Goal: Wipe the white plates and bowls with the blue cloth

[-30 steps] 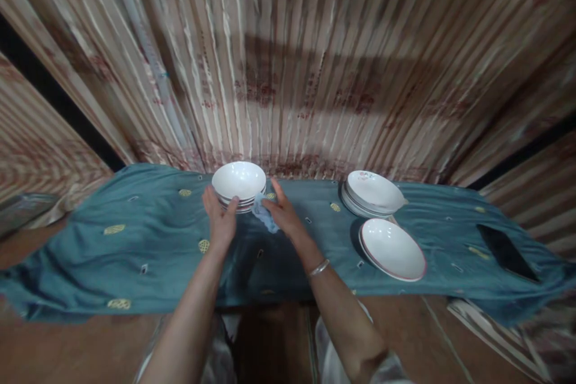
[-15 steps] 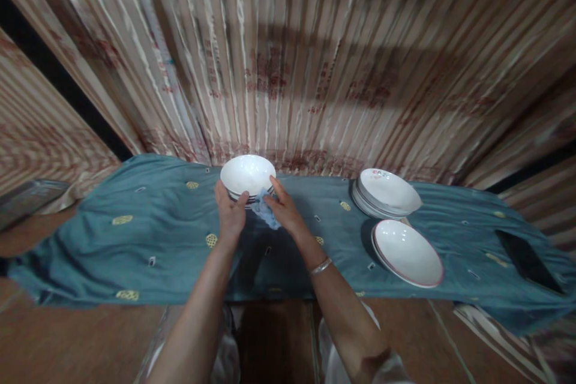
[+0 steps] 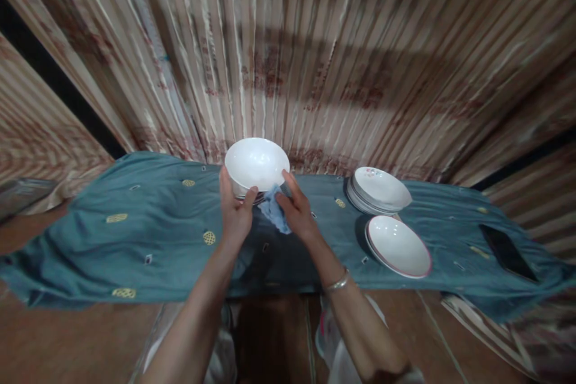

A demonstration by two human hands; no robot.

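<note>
A white bowl (image 3: 257, 163) is held between my two hands, just above other dishes whose edges show only partly beneath it. My left hand (image 3: 236, 209) grips its left side, thumb at the near rim. On the right side, my right hand (image 3: 294, 207) has its fingers at the rim and also holds a crumpled light blue cloth (image 3: 275, 213) against the bowl's near edge. Whatever lies under the bowl is mostly hidden by it and by my hands.
To the right stands a stack of white bowls (image 3: 380, 189) with a floral mark. Nearer are red-rimmed bowls (image 3: 400, 246). A dark phone (image 3: 507, 252) lies at the far right of the teal-covered table (image 3: 171, 240). A striped curtain (image 3: 279, 60) hangs close behind.
The white bowl has risen off the dishes below and come closer to me, with both hands moving along with it. The blue cloth is still in my right hand. My view has shifted slightly.
</note>
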